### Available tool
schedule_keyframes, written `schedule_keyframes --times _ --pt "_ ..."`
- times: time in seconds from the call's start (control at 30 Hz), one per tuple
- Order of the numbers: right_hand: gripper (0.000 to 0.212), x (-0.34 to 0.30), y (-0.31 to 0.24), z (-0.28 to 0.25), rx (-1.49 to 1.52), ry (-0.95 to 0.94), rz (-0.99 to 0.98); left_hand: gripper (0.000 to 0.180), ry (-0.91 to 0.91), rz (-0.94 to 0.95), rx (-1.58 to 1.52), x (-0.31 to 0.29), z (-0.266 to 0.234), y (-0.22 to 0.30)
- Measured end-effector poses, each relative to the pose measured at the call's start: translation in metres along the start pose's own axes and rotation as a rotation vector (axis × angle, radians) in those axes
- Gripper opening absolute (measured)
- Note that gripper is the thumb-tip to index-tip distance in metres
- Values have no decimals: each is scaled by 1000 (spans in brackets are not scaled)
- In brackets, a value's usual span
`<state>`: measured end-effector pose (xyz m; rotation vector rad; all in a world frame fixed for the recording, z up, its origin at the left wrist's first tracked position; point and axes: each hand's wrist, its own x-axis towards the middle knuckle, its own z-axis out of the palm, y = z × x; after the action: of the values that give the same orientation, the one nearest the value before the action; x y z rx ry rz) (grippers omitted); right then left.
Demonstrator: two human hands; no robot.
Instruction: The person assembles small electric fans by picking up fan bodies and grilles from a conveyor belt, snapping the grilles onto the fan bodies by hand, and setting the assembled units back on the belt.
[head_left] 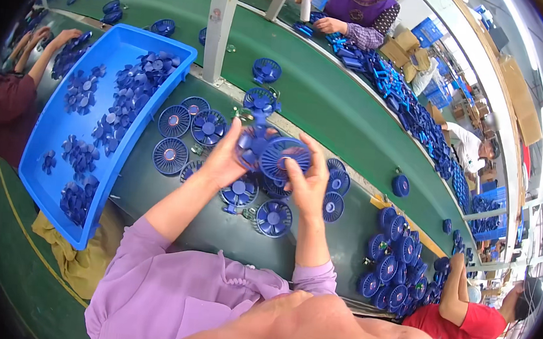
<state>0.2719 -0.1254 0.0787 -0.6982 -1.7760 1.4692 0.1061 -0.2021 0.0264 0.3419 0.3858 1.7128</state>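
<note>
Part of a worker's head (297, 328) is closest, with a light purple top (172, 295) just past it. Both hands are up over the dark green table (341, 255). The right hand (310, 188) is curled around a round blue fan cage (277, 162), with its thumb bent over the front. The left hand (224, 162) is partly closed on a blurry blue fan part (250, 143) right beside the cage. I can't tell if the two pieces are joined. More blue fan pieces (274, 218) lie around the hands. Off to the left, a big blue tray (48, 129) holds lots of little blades (134, 92).
</note>
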Motion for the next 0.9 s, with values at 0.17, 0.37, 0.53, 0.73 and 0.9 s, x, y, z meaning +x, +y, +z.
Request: schedule_keyframes --times 0.17,0.37,0.53,0.73,0.9 --pt "48 15 24 19 -596 102 -564 50 33 -16 102 9 -6 -7" --pt "56 19 28 14 -732 -3 -622 43 48 -101 -26 12 -1 -14" --pt "105 18 44 10 -625 -165 -517 42 88 -43 -55 14 6 -20" --pt "115 12 57 29 -91 -250 -283 51 257 512 848 -7 26 -50" --pt "100 5 50 34 68 -200 -243 51 195 753 1086 -7 25 -53"
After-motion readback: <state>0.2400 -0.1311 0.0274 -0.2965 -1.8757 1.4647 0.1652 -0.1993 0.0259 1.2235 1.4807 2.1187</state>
